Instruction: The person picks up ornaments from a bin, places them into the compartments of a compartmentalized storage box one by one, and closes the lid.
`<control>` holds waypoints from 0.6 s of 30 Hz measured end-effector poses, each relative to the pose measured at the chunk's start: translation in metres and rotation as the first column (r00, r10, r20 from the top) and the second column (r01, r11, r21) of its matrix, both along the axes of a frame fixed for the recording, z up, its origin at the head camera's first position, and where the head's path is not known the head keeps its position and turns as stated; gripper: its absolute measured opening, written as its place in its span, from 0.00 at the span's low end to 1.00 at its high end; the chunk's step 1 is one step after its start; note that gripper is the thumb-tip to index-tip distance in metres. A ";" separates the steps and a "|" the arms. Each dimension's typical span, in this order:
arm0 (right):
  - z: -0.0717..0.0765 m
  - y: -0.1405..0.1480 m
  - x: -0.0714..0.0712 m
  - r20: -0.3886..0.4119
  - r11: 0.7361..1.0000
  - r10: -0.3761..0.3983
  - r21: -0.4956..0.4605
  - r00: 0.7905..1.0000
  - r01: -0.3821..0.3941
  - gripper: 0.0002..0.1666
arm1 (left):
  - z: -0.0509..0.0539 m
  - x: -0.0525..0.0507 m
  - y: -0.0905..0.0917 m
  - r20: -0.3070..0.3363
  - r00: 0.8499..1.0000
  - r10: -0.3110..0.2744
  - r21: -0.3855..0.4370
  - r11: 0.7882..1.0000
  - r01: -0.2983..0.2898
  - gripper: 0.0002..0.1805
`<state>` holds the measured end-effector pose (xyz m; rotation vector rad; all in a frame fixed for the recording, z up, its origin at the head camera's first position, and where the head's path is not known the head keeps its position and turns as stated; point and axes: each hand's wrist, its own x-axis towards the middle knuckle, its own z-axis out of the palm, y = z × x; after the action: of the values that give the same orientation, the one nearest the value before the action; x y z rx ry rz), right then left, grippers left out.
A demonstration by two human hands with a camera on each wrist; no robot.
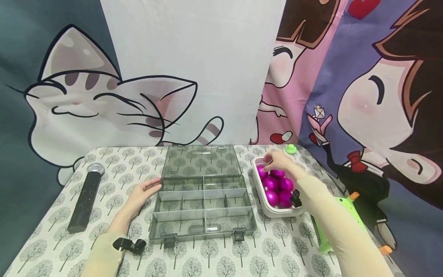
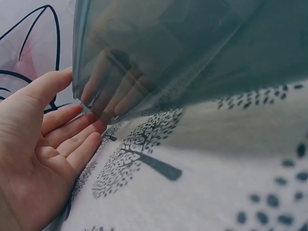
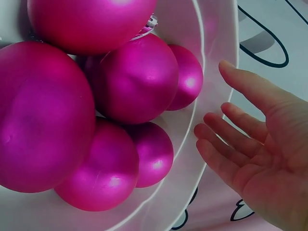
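Observation:
A transparent grey compartment box (image 1: 204,211) lies with its lid (image 1: 202,159) folded back on the table. At the box's left side is my left hand (image 1: 143,194); in the left wrist view its thumb (image 2: 57,86) and fingertips meet the box's edge, and the fingers are loosely bent. To the right stands a white plastic tub (image 1: 259,188) holding several shiny magenta Christmas balls (image 1: 271,198). Over the tub's far end hovers my right hand (image 1: 279,161). In the right wrist view its fingers (image 3: 231,132) are spread loosely near the tub's rim, holding nothing.
A black microphone (image 1: 85,202) with a silver head lies at the left. Beyond the tub sits a small green duck (image 1: 291,149). A green object with orange pegs (image 1: 353,196) stands at the right edge, partly behind my right arm. Printed cloth hangs behind the table.

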<state>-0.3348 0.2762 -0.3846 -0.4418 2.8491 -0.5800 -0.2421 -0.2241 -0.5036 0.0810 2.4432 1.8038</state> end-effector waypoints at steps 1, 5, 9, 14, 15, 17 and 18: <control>0.000 0.000 0.000 0.000 1.000 0.001 0.009 1.000 -0.001 0.32 | 0.000 0.000 0.000 -0.003 1.000 0.001 0.002 1.000 -0.001 0.34; -0.001 -0.001 -0.001 0.007 1.000 -0.002 0.030 1.000 0.001 0.32 | -0.001 -0.001 0.001 -0.021 1.000 -0.004 -0.002 1.000 0.004 0.34; -0.002 -0.002 -0.001 0.031 0.999 -0.009 0.041 0.999 0.008 0.31 | -0.003 -0.001 0.000 -0.030 1.000 -0.007 -0.012 1.000 0.007 0.34; -0.007 -0.001 -0.001 0.035 0.998 -0.001 0.059 0.999 -0.001 0.31 | -0.006 0.000 0.000 -0.035 0.999 -0.005 -0.022 1.000 0.004 0.34; -0.008 -0.001 -0.002 0.027 0.998 0.009 0.065 1.000 -0.011 0.31 | -0.006 0.000 0.000 -0.035 0.999 -0.004 -0.025 1.000 0.003 0.34; -0.010 0.000 -0.002 0.026 0.998 0.017 0.065 1.000 -0.018 0.33 | -0.006 0.000 0.000 -0.036 0.999 0.000 -0.032 0.999 -0.001 0.34; -0.011 0.000 -0.002 0.032 0.998 0.016 0.061 0.999 -0.018 0.33 | -0.007 0.000 0.000 -0.038 0.999 0.003 -0.038 0.999 -0.004 0.34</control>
<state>-0.3366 0.2762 -0.3954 -0.4426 2.8220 -0.4909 -0.2423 -0.2242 -0.5104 0.1089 2.5032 1.7728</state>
